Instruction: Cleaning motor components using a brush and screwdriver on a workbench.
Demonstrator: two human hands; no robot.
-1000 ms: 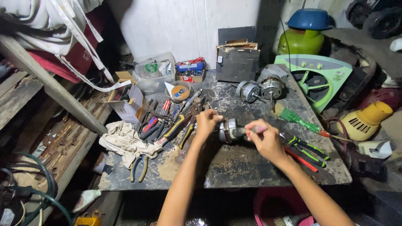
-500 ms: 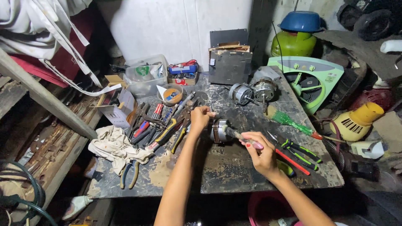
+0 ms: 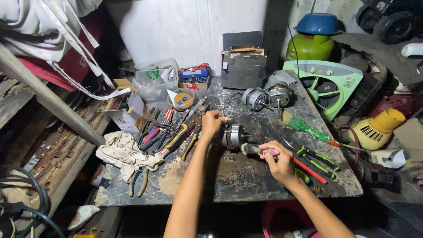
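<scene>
Motor (image 3: 232, 136) is steadied by left hand (image 3: 211, 122) fingers curled tight; right hand (image 3: 278, 159) fingers pinch a brush (image 3: 255, 150).

Small metal motor (image 3: 232, 136) on workbench, brush (image 3: 255, 150) touching

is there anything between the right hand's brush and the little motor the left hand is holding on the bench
Nothing visible stands between them. The left hand grips the small motor from its left side, and the brush in the right hand has its bristle end right at the motor's lower right. The nearby pliers lie off to the right.
</scene>
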